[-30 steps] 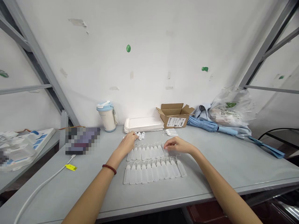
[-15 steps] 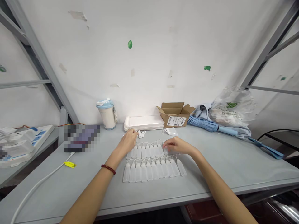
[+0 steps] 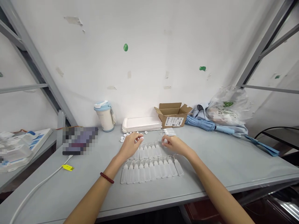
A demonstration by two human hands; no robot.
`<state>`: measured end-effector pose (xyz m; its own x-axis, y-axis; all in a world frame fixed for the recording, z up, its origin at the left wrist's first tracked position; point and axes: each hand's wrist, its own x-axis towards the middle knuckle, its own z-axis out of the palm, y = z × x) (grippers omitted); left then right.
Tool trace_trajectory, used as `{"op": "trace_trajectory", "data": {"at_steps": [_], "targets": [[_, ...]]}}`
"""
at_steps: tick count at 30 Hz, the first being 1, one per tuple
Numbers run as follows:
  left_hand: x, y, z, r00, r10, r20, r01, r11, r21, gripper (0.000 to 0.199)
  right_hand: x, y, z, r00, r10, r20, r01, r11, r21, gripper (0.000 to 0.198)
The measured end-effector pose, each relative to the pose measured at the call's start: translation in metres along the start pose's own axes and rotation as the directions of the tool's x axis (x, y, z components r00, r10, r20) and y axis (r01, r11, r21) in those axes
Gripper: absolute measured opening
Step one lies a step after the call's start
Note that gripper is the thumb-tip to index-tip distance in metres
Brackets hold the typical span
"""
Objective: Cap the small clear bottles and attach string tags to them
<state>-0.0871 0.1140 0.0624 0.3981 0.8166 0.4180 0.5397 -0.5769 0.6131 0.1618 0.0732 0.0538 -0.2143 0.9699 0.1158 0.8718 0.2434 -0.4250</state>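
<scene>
Small translucent plastic bottles (image 3: 147, 172) with thin white loops at their tops lie side by side in a front row, and a second row of bottles (image 3: 149, 151) lies behind it. My left hand (image 3: 130, 145) is over the left end of the back row, its thumb and forefinger pinched on what looks like a small white cap (image 3: 141, 137). Beyond it, loose white caps (image 3: 123, 137) are partly covered by the hand. Past the back row's right end, my right hand (image 3: 174, 144) has curled fingers; a pale bit shows between them, too small to name.
Along the wall stand a lidded cup (image 3: 105, 118), stacked white trays (image 3: 142, 123) and an open cardboard box (image 3: 173, 119). Several more bottles (image 3: 170, 132) lie before the box. A blue umbrella (image 3: 203, 123) and plastic bag (image 3: 227, 109) lie right; a cable (image 3: 44, 180) runs left.
My left hand has moved slightly right from the caps, with a white piece at its fingertips. My right hand has risen a little from the back row's end. The view has shifted slightly.
</scene>
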Motion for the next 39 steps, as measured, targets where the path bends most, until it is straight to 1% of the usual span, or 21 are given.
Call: {"op": "trace_trajectory", "data": {"at_steps": [2, 5, 8, 10, 12, 14, 16, 20, 25, 29, 33, 39], "targets": [[0.0, 0.002, 0.001, 0.999, -0.036, -0.001, 0.036, 0.998, -0.045, 0.023, 0.001, -0.001, 0.002, 0.997, -0.037, -0.072, 0.039, 0.999, 0.026, 0.015], [-0.001, 0.005, 0.004, 0.995, -0.097, 0.025, 0.099, 0.985, -0.142, 0.024, 0.003, -0.007, 0.003, 0.981, -0.095, -0.171, 0.115, 0.987, 0.113, 0.01], [-0.001, 0.008, 0.009, 0.986, -0.148, 0.082, 0.166, 0.945, -0.281, 0.026, 0.002, -0.016, 0.002, 0.963, -0.158, -0.22, 0.207, 0.952, 0.225, 0.007], [-0.002, 0.01, 0.011, 0.978, -0.175, 0.112, 0.205, 0.903, -0.378, 0.028, -0.001, -0.023, 0.0, 0.965, -0.181, -0.191, 0.235, 0.919, 0.317, 0.008], [-0.002, 0.012, 0.011, 0.97, -0.205, 0.132, 0.243, 0.855, -0.458, 0.03, -0.004, -0.029, -0.002, 0.971, -0.2, -0.134, 0.238, 0.881, 0.41, 0.009], [-0.002, 0.016, 0.01, 0.962, -0.232, 0.145, 0.273, 0.813, -0.514, 0.031, -0.006, -0.033, -0.002, 0.972, -0.224, -0.069, 0.229, 0.846, 0.481, 0.01], [-0.003, 0.02, 0.008, 0.956, -0.245, 0.16, 0.292, 0.79, -0.539, 0.03, -0.008, -0.036, -0.001, 0.97, -0.244, -0.02, 0.219, 0.824, 0.522, 0.012], [-0.005, 0.025, 0.008, 0.951, -0.247, 0.186, 0.309, 0.784, -0.539, 0.028, -0.009, -0.039, 0.001, 0.963, -0.268, 0.001, 0.225, 0.811, 0.539, 0.014], [-0.006, 0.029, 0.011, 0.963, -0.182, 0.198, 0.263, 0.785, -0.561, 0.024, -0.011, -0.042, 0.0, 0.955, -0.294, 0.03, 0.224, 0.785, 0.577, 0.016], [-0.007, 0.035, 0.009, 0.963, -0.144, 0.227, 0.252, 0.781, -0.572, 0.019, -0.012, -0.044, -0.003, 0.942, -0.324, 0.09, 0.185, 0.723, 0.666, 0.019], [-0.008, 0.038, 0.004, 0.955, -0.132, 0.267, 0.269, 0.769, -0.58, 0.02, -0.012, -0.042, -0.005, 0.938, -0.331, 0.1, 0.142, 0.634, 0.76, 0.02], [-0.009, 0.04, 0.001, 0.959, -0.083, 0.272, 0.23, 0.787, -0.572, 0.022, -0.011, -0.04, -0.002, 0.95, -0.305, 0.066, 0.134, 0.592, 0.795, 0.022]]}}
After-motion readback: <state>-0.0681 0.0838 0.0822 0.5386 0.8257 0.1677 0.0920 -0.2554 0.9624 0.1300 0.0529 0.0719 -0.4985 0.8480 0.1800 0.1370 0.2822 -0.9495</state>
